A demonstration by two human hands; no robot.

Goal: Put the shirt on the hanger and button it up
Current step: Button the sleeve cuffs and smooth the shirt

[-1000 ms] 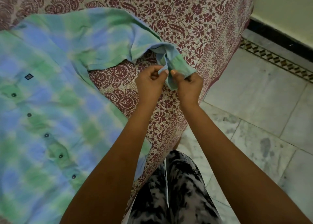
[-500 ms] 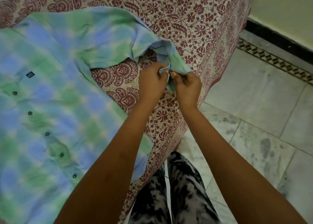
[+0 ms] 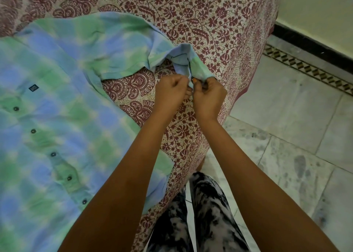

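Observation:
A blue and green checked shirt (image 3: 57, 103) lies spread flat on the bed, its front closed by a row of dark buttons (image 3: 53, 154). One sleeve runs right to its cuff (image 3: 188, 64) near the bed's edge. My left hand (image 3: 171, 93) and my right hand (image 3: 208, 95) meet at the cuff, and each pinches one edge of it between curled fingers. No hanger is visible; the shirt may cover it.
The bed wears a maroon floral printed sheet (image 3: 210, 22) that drops at the right edge. Beyond it is a pale marble floor (image 3: 286, 127) with a patterned border strip (image 3: 305, 68) along the wall. My legs in black and white trousers (image 3: 206, 213) stand against the bed.
Both hands stay at the sleeve cuff and have drawn closer together, pulling the two cuff edges over one another. The rest of the shirt has not moved.

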